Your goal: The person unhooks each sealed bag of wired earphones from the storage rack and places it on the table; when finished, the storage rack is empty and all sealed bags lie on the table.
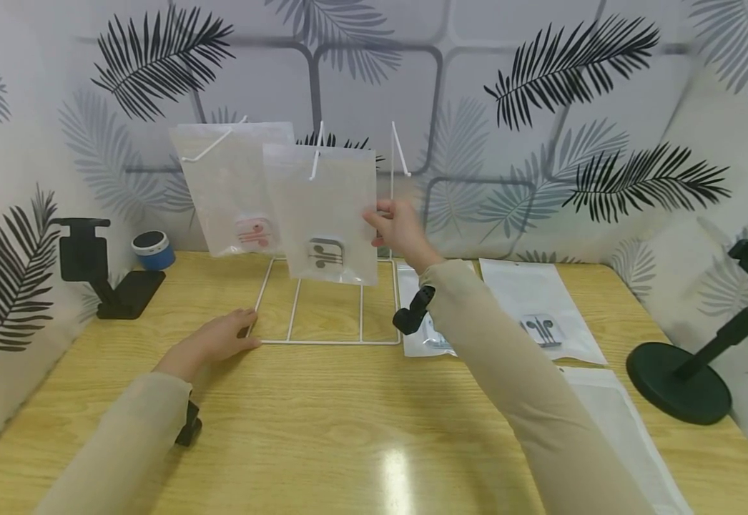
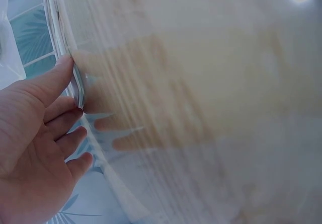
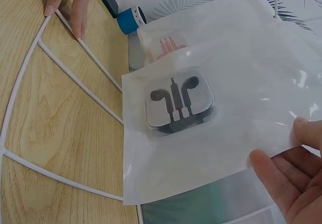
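Observation:
A white wire rack (image 1: 322, 342) stands on the table, with prongs at its top. From its middle prong hangs a translucent plastic bag (image 1: 348, 207) with black earphones (image 3: 176, 100) in a clear case. My right hand (image 1: 402, 229) holds this bag by its right edge, thumb and fingers at the margin. Left of it, another bag (image 1: 216, 189) with pink earphones (image 1: 254, 232) hangs from the left prong, partly overlapped in the right wrist view. My left hand (image 1: 216, 340) grips the left front corner of the rack's base, thumb and fingers at the wire.
To the right lie a bag with dark earphones (image 1: 541, 329), a bag partly hidden by my right arm (image 1: 422, 343), and another bag (image 1: 612, 408) nearer. A black phone stand (image 1: 123, 297) and blue speaker (image 1: 154, 250) are at left, a round-based stand (image 1: 679, 383) at right.

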`<state>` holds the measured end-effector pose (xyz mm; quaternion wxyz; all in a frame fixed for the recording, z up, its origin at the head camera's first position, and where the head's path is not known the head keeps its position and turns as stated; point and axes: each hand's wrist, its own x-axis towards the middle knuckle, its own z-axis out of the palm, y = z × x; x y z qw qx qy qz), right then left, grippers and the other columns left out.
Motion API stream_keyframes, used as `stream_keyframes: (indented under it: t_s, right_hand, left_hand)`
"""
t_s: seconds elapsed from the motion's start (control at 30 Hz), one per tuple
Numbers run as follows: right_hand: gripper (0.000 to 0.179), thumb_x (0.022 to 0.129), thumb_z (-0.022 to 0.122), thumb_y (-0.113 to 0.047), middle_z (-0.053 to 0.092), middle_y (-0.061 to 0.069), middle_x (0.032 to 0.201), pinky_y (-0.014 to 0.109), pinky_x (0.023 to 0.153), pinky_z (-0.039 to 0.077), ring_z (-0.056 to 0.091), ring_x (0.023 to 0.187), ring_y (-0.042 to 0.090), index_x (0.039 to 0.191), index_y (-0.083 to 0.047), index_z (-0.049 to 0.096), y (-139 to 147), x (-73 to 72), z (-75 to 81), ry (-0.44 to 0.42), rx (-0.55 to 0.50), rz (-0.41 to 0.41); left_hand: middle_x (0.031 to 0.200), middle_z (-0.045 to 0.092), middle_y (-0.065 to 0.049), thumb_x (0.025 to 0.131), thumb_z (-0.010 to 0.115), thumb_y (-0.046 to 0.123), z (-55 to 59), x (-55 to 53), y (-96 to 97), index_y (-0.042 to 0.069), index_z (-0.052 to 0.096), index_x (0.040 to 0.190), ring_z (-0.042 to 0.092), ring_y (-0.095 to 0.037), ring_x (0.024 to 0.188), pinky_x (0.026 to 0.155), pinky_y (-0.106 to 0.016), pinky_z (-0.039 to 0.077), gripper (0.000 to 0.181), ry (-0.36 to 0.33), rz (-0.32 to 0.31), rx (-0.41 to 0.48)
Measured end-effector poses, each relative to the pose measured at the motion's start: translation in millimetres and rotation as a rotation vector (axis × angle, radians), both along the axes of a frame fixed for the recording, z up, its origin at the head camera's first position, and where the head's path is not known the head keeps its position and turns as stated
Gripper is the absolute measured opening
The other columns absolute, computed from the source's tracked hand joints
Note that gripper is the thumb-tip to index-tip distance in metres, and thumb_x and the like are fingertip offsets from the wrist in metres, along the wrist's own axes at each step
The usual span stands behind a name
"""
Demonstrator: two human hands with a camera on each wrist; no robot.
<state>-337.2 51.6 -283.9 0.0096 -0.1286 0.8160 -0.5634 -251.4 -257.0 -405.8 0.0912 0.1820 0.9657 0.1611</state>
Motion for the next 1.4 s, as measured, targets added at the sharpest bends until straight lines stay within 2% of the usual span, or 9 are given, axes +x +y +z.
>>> stream_keyframes:
  t_s: [0.13,0.23,0.4,0.7,0.83,1.0,1.4]
  right_hand:
    - [0.027,0.093,0.056,-0.015,0.063,0.013,0.092,0.029,0.063,0.054,0.055,0.050,0.012,0.115,0.001,0.061,-0.3,0.7,-0.9,0.022,-0.006,-0.013]
    - [0.025,0.093,0.056,-0.015,0.058,0.007,0.072,0.028,0.060,0.054,0.054,0.046,0.011,0.110,0.002,0.063,-0.3,0.6,-1.5,0.024,-0.003,-0.020]
    - [0.023,0.093,0.056,-0.015,0.047,0.003,0.057,0.027,0.059,0.054,0.052,0.046,0.011,0.104,0.004,0.062,0.7,2.1,-1.8,0.014,-0.039,-0.008]
    - [0.021,0.093,0.056,-0.015,0.047,0.004,0.057,0.030,0.063,0.054,0.051,0.049,0.013,0.102,0.003,0.063,3.8,10.3,-0.2,0.010,-0.070,0.021]
    - [0.022,0.093,0.056,-0.016,0.050,0.004,0.056,0.030,0.066,0.054,0.055,0.049,0.014,0.101,0.003,0.063,4.3,15.0,0.2,0.011,-0.054,0.019]
    - [0.022,0.092,0.058,-0.015,0.055,0.002,0.060,0.029,0.065,0.054,0.055,0.048,0.012,0.102,0.003,0.063,5.3,20.3,-1.8,-0.005,-0.072,0.024]
    - [0.022,0.092,0.058,-0.013,0.055,0.002,0.063,0.027,0.061,0.054,0.052,0.049,0.011,0.104,0.005,0.062,9.0,35.2,-3.7,-0.037,-0.153,0.067]
  left_hand:
    - [0.136,0.032,-0.035,0.091,0.058,0.026,-0.9,-0.8,0.5,-0.013,0.037,0.133,0.028,-0.050,0.125,0.101,-0.057,0.024,0.061,0.002,0.002,0.008]
    - [0.135,0.032,-0.035,0.091,0.058,0.026,-1.2,-1.0,0.7,-0.014,0.038,0.132,0.028,-0.050,0.124,0.101,-0.057,0.024,0.061,0.008,-0.003,0.007]
    - [0.135,0.032,-0.035,0.091,0.058,0.027,-0.3,0.2,1.2,-0.014,0.037,0.132,0.027,-0.050,0.125,0.101,-0.057,0.024,0.061,0.003,-0.003,0.006]
    - [0.136,0.032,-0.035,0.092,0.058,0.026,0.7,-0.2,1.9,-0.014,0.037,0.132,0.027,-0.050,0.125,0.101,-0.057,0.024,0.061,-0.002,0.000,0.002]
    - [0.135,0.032,-0.035,0.092,0.058,0.026,0.7,-0.1,1.5,-0.014,0.037,0.132,0.028,-0.050,0.125,0.101,-0.056,0.024,0.061,0.005,-0.005,0.001]
    - [0.134,0.033,-0.036,0.091,0.059,0.027,0.4,0.6,0.7,-0.015,0.038,0.131,0.029,-0.051,0.123,0.100,-0.057,0.025,0.062,0.012,-0.015,-0.002]
    - [0.135,0.033,-0.036,0.091,0.058,0.027,0.2,0.5,0.9,-0.014,0.037,0.132,0.029,-0.050,0.124,0.100,-0.057,0.025,0.062,0.017,-0.016,-0.006]
